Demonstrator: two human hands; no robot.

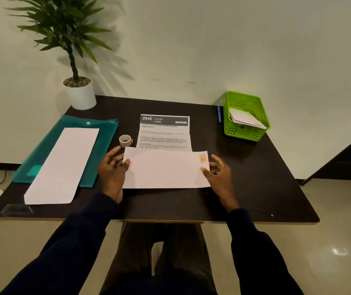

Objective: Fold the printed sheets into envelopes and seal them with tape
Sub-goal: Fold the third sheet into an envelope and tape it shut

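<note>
White envelope (166, 170) lies flat on the dark tabletop (251, 182) between the two hands, with a small orange mark (202, 159) in its far corner next to the right hand; what the mark says is too blurred to read. Left hand (111, 173) grips the envelope's left end, thumb on top of the edge and fingers loosely spread just outside it. Right hand (221, 177) grips the right end the same way, thumb on the paper and fingers half curled beside it. Just beyond both hands the printed sheet (165, 133) shows from under the envelope's far edge. Its dark header reads "2940" and "KITCHEN", with the title "Kitchen Consumables Restocking and Organization" below; the body lines are too small to read surely. A tape roll (125, 140) sits just past the left hand's fingertips, beside the sheet. Farther out from the left hand lies a teal plastic folder (106, 133), and a long blank white sheet (61, 165) rests on it. Well beyond the right hand stands a green slotted basket (244, 134) holding a few folded papers (244, 119), with a blue pen (219, 114) lying against its near side. A potted plant in a white pot (81, 96) stands at the far corner on the left hand's side.
</note>
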